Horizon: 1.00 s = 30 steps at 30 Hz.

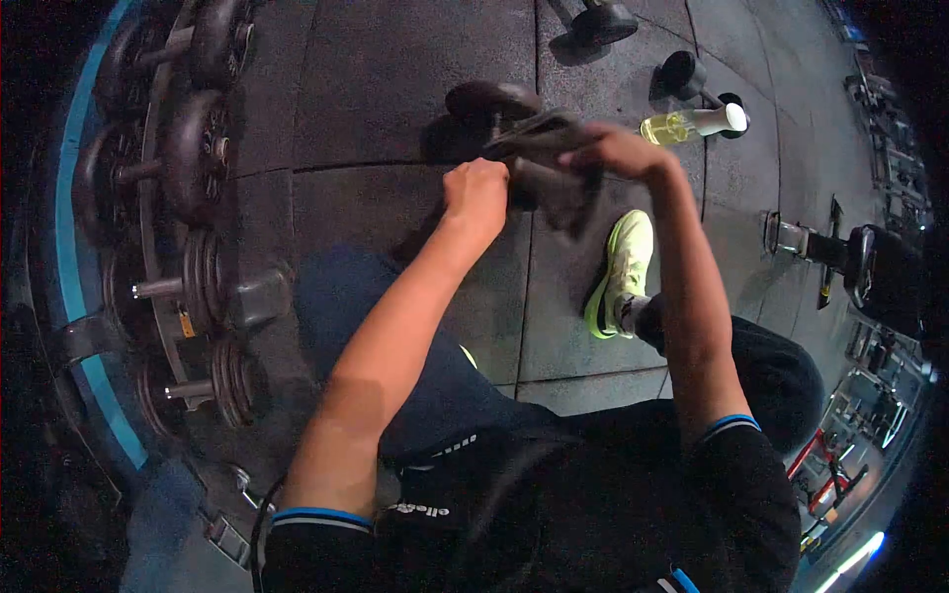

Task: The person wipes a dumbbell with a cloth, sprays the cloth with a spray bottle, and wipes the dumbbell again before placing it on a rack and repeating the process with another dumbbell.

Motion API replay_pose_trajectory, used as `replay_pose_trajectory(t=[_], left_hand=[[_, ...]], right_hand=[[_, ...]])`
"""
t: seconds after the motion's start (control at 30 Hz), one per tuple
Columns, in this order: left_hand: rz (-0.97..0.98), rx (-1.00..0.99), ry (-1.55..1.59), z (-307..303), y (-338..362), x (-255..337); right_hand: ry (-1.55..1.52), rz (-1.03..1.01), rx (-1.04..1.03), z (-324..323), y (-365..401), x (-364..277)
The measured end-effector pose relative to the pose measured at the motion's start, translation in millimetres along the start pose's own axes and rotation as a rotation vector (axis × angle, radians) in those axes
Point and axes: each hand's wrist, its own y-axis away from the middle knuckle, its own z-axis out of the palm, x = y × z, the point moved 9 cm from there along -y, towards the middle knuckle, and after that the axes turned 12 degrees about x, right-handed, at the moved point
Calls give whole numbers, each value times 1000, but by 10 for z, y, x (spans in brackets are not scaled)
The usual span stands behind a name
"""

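My left hand (476, 195) is closed in a fist beside a dark dumbbell (492, 100) on the floor; what its fingers grip is hidden. My right hand (625, 152) is closed on a dark cloth (568, 203), which hangs below it and is smeared by motion. The cloth spreads between my two hands and covers much of the dumbbell. Just right of my right hand, a spray bottle (680, 127) with yellow liquid and a white top lies or leans by a small dumbbell (682, 76).
A rack (163, 222) of several dumbbells runs along the left. Another dumbbell (603, 22) lies at the top. My yellow shoe (625, 262) is planted on the dark floor tiles (386, 59). A bench (875, 267) and gym equipment stand at the right.
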Motion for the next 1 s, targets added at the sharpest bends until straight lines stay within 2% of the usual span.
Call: replay_pose_trajectory(t=[0.07,0.1,0.2,0.27,0.33,0.43,0.53,0.57,0.67,0.77,0.87,0.97,1.0], left_hand=[[-28,36,86,-26,-23,-56],[19,157,148,18,-17,-81],[57,-138,-164,120,-75,184],[106,-44,-176,95,-35,291],[147,6,-187,91,-19,352],[190,-18,-259,86,-19,417],[153,4,-255,119,-40,329],[138,19,-247,126,-37,293],[84,-79,-249,71,-65,198],[105,-66,-225,19,-74,156],[120,-132,-257,46,-70,196],[132,-221,-308,89,-29,254],[133,-232,-309,99,-21,258]], right_hand=[[-318,62,183,-388,78,-174],[-376,61,263,-496,11,-205],[284,-294,530,-461,-333,-418],[971,-579,530,-4,-796,-252],[945,-692,429,439,-1323,96],[739,-670,594,403,-1336,-294],[741,-676,425,405,-1608,-167],[695,-714,431,365,-1583,-131],[595,-600,476,131,-1320,11],[316,-741,747,-81,-1098,383],[357,-522,676,-162,-955,844],[240,-317,739,-222,-796,1335],[213,-305,736,-186,-737,1381]])
